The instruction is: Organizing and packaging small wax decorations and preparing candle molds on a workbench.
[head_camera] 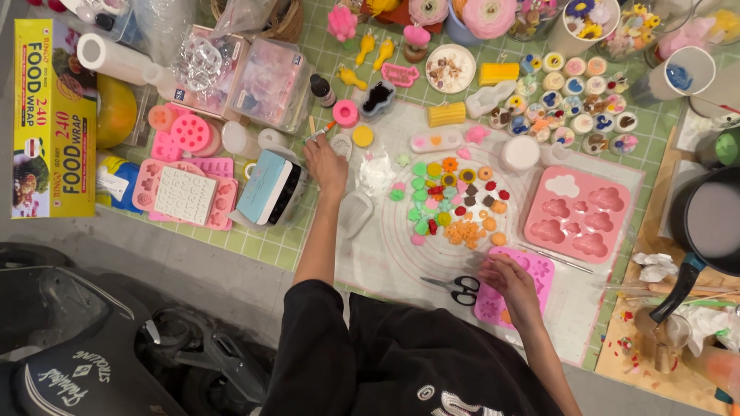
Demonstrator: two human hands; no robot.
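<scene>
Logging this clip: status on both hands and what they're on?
Left hand reaching over white mat, grip unclear. Right hand resting on pink flower mould. Scissors close beside it.

Right hand (505, 279) on pink flower mould (532, 283)

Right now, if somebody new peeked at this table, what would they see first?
Probably the cluster of tiny colourful shapes on the white mat in the middle, green, red and orange. Next, the big pink cloud mould to its right. The left hand reaches up holding a small tool, and the right hand rests on a pink flower mould beside black scissors.
</scene>
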